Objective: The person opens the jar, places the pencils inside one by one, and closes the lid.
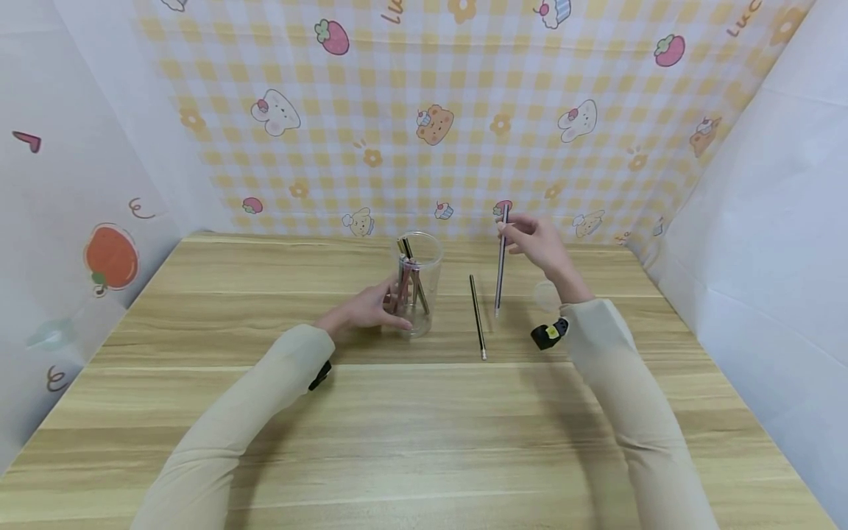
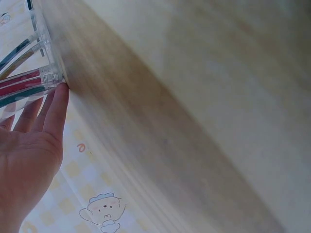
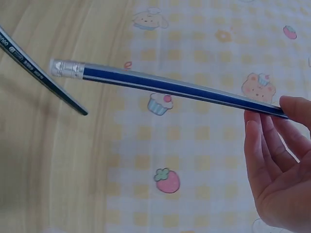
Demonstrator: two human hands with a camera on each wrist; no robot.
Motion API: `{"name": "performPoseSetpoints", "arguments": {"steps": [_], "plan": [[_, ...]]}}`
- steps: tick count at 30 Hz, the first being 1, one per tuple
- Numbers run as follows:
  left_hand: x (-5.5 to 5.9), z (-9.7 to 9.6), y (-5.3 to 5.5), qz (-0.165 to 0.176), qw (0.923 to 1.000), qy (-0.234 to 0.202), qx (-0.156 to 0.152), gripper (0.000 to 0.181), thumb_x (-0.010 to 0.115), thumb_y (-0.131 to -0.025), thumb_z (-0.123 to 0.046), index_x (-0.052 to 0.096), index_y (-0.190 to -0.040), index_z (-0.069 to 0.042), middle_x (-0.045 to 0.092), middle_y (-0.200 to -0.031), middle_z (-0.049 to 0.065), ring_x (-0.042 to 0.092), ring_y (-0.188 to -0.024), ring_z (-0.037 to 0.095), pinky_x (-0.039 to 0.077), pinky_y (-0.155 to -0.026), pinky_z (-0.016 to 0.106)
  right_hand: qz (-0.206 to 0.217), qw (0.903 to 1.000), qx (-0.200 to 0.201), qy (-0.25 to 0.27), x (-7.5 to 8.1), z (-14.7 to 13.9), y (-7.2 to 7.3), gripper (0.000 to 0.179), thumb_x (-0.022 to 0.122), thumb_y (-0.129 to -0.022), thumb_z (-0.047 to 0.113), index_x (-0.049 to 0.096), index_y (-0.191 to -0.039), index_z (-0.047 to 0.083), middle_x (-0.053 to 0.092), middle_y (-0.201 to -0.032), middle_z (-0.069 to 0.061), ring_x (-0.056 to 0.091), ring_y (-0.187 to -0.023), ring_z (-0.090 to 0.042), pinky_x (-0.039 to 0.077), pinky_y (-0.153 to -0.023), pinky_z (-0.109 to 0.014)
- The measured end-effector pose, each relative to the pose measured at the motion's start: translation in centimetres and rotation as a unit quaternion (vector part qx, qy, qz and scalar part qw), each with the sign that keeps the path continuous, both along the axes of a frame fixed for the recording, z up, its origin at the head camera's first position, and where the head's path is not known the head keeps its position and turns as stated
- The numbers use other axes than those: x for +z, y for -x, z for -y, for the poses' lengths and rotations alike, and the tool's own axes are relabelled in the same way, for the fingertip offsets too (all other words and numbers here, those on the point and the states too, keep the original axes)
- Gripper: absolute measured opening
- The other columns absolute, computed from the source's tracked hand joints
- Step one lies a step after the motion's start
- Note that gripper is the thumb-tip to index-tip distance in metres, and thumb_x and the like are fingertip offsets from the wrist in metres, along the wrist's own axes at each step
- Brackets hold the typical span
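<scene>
Clear plastic is what your left hand [image 1: 366,309] has hold of: its fingers wrap round the lower wall of the transparent cup [image 1: 419,283], which stands upright on the wooden table [image 1: 397,427] a little left of centre. In the left wrist view your fingertips [image 2: 57,104] lie flat against the cup's [image 2: 34,73] base edge, with red and green pencil barrels showing through the wall. Several pencils [image 1: 408,283] stand inside the cup, leaning, their tops poking just above the rim.

Just right of the cup, a dark pencil [image 1: 478,316] lies flat on the table, apart from both hands, running roughly away from you with its pale end toward you. In the right wrist view that same loose pencil [image 3: 43,73] crosses the upper left corner.

Further right, your right hand [image 1: 539,243] is raised above the table and pinches a blue striped pencil [image 1: 501,258] near its upper end between thumb and fingertips; the pencil hangs almost upright, its lower end close to the tabletop beside the lying pencil. The right wrist view shows the blue pencil [image 3: 170,87] with its metal ferrule and eraser at the far end, and your fingers [image 3: 272,141] closed lightly on the other end.

Behind everything hangs a yellow checked backdrop [image 1: 464,110] printed with cartoon animals and strawberries
</scene>
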State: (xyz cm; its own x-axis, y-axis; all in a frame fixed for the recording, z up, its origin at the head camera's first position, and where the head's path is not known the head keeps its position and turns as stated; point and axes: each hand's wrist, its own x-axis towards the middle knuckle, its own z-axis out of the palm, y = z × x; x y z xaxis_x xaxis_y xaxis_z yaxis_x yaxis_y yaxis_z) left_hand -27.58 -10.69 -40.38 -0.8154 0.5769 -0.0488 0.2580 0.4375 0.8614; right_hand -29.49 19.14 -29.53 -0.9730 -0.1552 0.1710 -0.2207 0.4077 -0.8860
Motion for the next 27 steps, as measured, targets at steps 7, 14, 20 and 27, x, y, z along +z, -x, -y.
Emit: {"name": "performPoseSetpoints", "arguments": {"steps": [7, 14, 20, 27], "plan": [[0.0, 0.1, 0.1, 0.005, 1.0000, -0.001, -0.002, 0.092, 0.078, -0.066, -0.027, 0.020, -0.138, -0.022, 0.050, -0.120, 0.013, 0.045, -0.111, 0.026, 0.032, -0.095, 0.039, -0.028, 0.9994, 0.020, 0.003, 1.7, 0.5, -0.6, 0.038, 0.059, -0.086, 0.026, 0.057, -0.112, -0.002, 0.058, -0.106, -0.016, 0.055, -0.088, -0.019, 0.049, -0.070, -0.030], [0.1, 0.1, 0.0, 0.011, 0.9999, -0.002, -0.003, 0.091, 0.078, -0.066, -0.028, 0.022, -0.137, -0.022, 0.050, -0.120, 0.013, 0.045, -0.110, 0.025, 0.032, -0.095, 0.039, -0.074, 0.9963, 0.032, 0.031, 3.8, 1.0, -1.1, 0.034, 0.060, -0.085, 0.020, 0.057, -0.110, -0.004, 0.060, -0.105, -0.012, 0.056, -0.091, -0.022, 0.049, -0.068, -0.025], [0.0, 0.0, 0.1, 0.016, 0.9999, 0.002, 0.004, 0.088, 0.077, -0.068, -0.024, 0.022, -0.137, -0.021, 0.050, -0.120, 0.013, 0.044, -0.112, 0.026, 0.031, -0.096, 0.039, -0.131, 0.9878, 0.042, 0.073, 6.5, 2.2, -2.6, 0.025, 0.061, -0.083, 0.010, 0.060, -0.107, 0.001, 0.060, -0.089, -0.009, 0.058, -0.074, -0.022, 0.049, -0.065, -0.025], [-0.1, 0.0, 0.1, 0.017, 0.9998, 0.003, 0.006, 0.090, 0.077, -0.068, -0.024, 0.021, -0.138, -0.021, 0.049, -0.121, 0.013, 0.043, -0.112, 0.025, 0.031, -0.096, 0.038, -0.200, 0.9691, 0.045, 0.138, 9.2, 4.0, -5.1, 0.024, 0.061, -0.080, -0.001, 0.056, -0.103, 0.005, 0.059, -0.077, -0.006, 0.056, -0.062, -0.015, 0.046, -0.060, -0.022]]}}
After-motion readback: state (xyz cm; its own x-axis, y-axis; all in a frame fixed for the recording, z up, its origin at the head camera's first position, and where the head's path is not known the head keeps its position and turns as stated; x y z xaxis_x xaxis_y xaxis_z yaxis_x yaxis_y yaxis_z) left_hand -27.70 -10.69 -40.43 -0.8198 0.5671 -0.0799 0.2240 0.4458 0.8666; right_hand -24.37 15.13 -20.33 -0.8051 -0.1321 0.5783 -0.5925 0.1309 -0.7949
